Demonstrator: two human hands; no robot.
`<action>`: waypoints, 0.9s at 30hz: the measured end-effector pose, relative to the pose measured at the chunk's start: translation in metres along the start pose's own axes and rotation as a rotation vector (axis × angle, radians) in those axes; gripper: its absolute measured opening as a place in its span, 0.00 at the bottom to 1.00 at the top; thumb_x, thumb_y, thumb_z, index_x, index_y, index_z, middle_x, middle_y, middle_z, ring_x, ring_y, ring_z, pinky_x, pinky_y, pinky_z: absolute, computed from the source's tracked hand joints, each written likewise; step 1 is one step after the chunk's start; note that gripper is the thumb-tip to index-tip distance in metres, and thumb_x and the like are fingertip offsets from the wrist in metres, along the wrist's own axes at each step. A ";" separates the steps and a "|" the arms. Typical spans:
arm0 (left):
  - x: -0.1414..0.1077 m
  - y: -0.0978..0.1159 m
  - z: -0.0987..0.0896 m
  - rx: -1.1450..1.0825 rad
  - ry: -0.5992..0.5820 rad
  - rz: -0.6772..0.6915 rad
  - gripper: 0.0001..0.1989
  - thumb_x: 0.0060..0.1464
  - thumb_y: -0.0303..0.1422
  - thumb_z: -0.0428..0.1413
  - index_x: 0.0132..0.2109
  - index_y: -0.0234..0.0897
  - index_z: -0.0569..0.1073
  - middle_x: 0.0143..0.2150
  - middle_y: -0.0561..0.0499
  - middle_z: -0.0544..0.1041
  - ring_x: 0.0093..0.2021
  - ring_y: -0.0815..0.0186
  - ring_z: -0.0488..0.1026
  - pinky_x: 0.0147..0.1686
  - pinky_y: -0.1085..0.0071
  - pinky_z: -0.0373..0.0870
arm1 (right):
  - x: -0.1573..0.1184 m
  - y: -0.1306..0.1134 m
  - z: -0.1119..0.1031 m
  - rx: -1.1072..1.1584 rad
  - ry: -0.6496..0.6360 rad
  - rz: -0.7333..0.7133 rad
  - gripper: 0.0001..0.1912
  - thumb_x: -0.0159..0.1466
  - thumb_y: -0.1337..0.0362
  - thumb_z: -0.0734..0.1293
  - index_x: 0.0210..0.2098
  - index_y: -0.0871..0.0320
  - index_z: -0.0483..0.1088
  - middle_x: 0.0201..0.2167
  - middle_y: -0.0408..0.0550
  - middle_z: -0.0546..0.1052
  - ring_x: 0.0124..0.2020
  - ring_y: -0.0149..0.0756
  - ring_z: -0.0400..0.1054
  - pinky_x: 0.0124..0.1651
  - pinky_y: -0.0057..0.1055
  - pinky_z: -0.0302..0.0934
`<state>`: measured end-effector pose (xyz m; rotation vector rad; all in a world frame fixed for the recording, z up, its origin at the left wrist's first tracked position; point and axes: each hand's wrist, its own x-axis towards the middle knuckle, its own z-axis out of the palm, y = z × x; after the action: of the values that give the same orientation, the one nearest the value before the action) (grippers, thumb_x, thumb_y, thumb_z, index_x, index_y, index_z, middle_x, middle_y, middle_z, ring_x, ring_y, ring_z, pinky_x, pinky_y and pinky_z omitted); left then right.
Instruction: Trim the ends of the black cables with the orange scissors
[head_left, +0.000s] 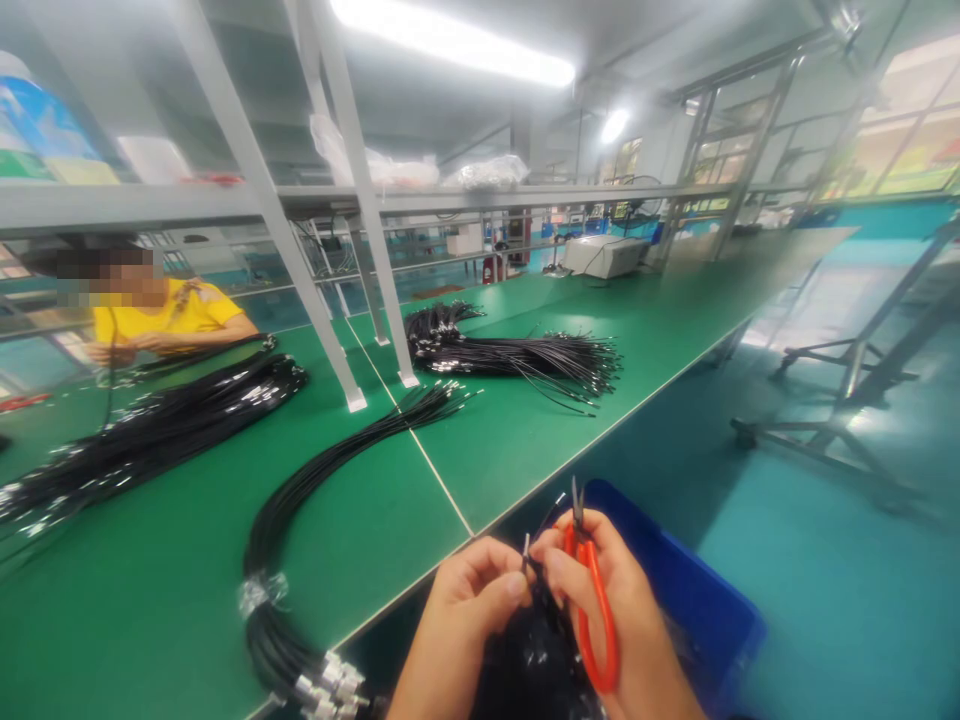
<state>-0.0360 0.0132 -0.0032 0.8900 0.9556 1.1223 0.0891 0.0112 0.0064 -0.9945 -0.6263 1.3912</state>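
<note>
Just beyond the table's front edge, my left hand (484, 590) pinches the end of a thin black cable (527, 552). Close beside it, my right hand (615, 585) holds red-handled scissors (606, 640), blades pointing up, while its thumb and forefinger meet near the same cable end. Below both hands lie dark cables (536, 655), partly hidden by them. To the left, a bundle of black cables (281, 505) curves over the green table (390, 540), tied with clear wrap and ending in silvery connectors (334, 685).
A blue bin (697, 590) stands right of my hands. More black cable bundles lie at the table's middle (517, 355) and left (172, 425). Metal posts (367, 200) carry a shelf above. A person in yellow (187, 315) sits across the table at left.
</note>
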 end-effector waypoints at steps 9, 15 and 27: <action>-0.001 0.003 0.007 -0.022 -0.066 -0.040 0.13 0.41 0.37 0.65 0.24 0.33 0.72 0.19 0.56 0.69 0.21 0.74 0.59 0.23 0.78 0.53 | 0.002 0.014 0.002 -0.294 -0.037 -0.176 0.20 0.44 0.73 0.73 0.35 0.53 0.67 0.26 0.38 0.74 0.27 0.32 0.69 0.33 0.27 0.65; 0.000 0.005 0.004 -0.021 -0.049 -0.062 0.11 0.42 0.35 0.63 0.26 0.32 0.71 0.20 0.55 0.69 0.20 0.76 0.53 0.21 0.78 0.47 | -0.010 0.004 -0.003 -0.057 0.019 -0.069 0.19 0.47 0.63 0.75 0.36 0.51 0.67 0.27 0.39 0.75 0.24 0.32 0.68 0.25 0.25 0.62; -0.013 -0.002 0.017 0.683 0.184 0.439 0.05 0.51 0.28 0.55 0.27 0.38 0.71 0.25 0.54 0.72 0.25 0.68 0.67 0.26 0.75 0.63 | -0.015 -0.004 -0.018 -0.064 0.078 -0.068 0.19 0.47 0.60 0.76 0.36 0.54 0.68 0.26 0.42 0.75 0.25 0.32 0.66 0.28 0.27 0.60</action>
<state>-0.0212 -0.0017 0.0033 1.6282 1.3740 1.2761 0.1050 -0.0065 0.0040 -1.0634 -0.6437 1.2733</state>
